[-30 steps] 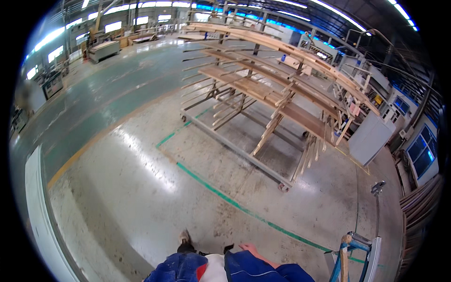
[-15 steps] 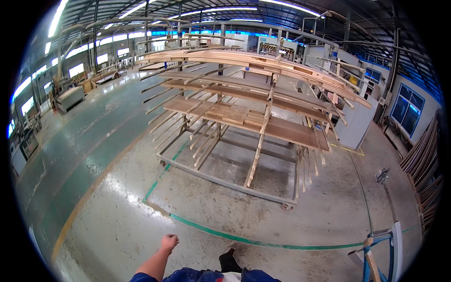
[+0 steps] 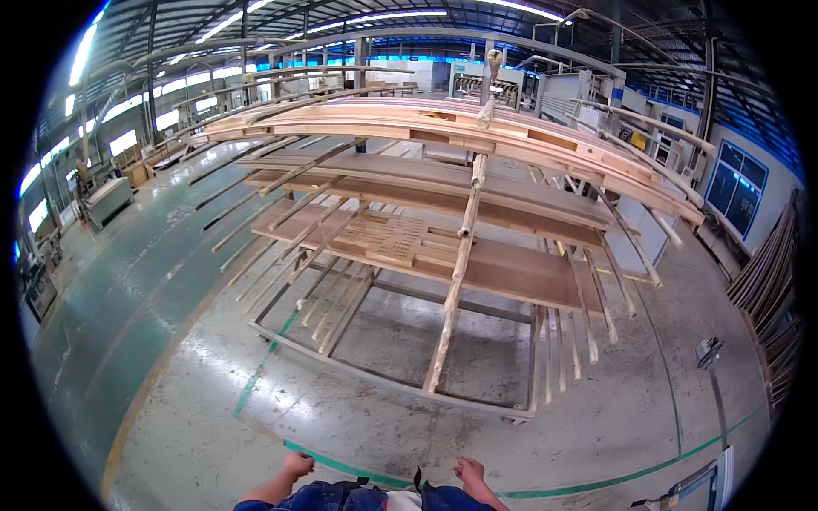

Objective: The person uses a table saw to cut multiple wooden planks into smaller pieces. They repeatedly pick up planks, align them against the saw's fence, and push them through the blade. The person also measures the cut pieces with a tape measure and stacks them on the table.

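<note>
My left hand (image 3: 297, 464) hangs low at the bottom edge, its fingers curled in and nothing in them. To its right my right hand (image 3: 469, 470) is raised in front of me, the fingers loosely bent and a little apart, holding nothing. Ahead of both hands, and touched by neither, stands a wheeled metal rack (image 3: 388, 381) with rows of pole-like arms. Long pale wooden boards (image 3: 392, 119) lie on its upper arms. Brown panels (image 3: 528, 271) rest on the lower tiers, with a cluster of small wood pieces (image 3: 388, 237) on one of them.
The rack's pole ends (image 3: 440, 362) jut toward me. A green floor line (image 3: 588, 489) crosses in front of my feet. At the lower right is a metal-and-blue frame (image 3: 694, 487). Long dark strips (image 3: 771, 264) lean along the right wall, and a small metal object (image 3: 707, 352) sits on the floor.
I have moved closer to the rack, which appears larger and nearer. My right hand has come into view at the bottom. The left hand sits lower in the picture.
</note>
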{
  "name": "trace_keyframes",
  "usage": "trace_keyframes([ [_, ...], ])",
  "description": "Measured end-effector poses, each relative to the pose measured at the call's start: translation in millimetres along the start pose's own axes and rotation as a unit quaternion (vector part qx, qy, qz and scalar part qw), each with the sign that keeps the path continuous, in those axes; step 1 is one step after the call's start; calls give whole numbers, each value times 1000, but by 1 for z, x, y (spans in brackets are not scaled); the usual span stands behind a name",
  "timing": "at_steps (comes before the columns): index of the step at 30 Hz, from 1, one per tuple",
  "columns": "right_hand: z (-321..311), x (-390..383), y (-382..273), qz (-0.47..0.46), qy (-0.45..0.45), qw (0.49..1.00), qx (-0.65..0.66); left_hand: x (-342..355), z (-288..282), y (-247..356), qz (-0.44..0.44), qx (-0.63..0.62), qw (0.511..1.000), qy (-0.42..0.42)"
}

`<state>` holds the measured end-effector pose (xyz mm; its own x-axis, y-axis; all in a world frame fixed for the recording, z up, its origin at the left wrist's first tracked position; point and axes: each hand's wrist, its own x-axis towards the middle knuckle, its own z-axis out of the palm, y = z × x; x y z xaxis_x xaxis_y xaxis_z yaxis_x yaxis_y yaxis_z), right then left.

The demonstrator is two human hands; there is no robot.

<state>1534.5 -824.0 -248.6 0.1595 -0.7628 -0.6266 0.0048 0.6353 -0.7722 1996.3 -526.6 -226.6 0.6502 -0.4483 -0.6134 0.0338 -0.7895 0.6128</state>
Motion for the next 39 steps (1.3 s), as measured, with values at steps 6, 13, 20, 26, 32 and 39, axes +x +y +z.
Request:
trace_keyframes([
  [6, 48, 39, -91, -72, 32, 997, 14, 150, -19, 133, 112, 266, 957, -1],
  [13, -12, 49, -45, 28, 237, 970, -48, 223, 46, 472, 444, 138, 883, -59],
  [20, 68, 38, -88, -1, 342, 939, -28, 300, 27, 753, 572, 63, 813, -90],
  [26, 135, 41, -97, -2, 379, 925, -33, 342, 25, 839, 640, 90, 762, -31],
  [32, 169, 31, -53, 18, 441, 895, -65, 419, 26, 930, 711, 120, 661, 210],
  [39, 223, -87, 208, 55, 573, 765, -288, 524, 26, 1047, 709, 226, 657, 122],
])
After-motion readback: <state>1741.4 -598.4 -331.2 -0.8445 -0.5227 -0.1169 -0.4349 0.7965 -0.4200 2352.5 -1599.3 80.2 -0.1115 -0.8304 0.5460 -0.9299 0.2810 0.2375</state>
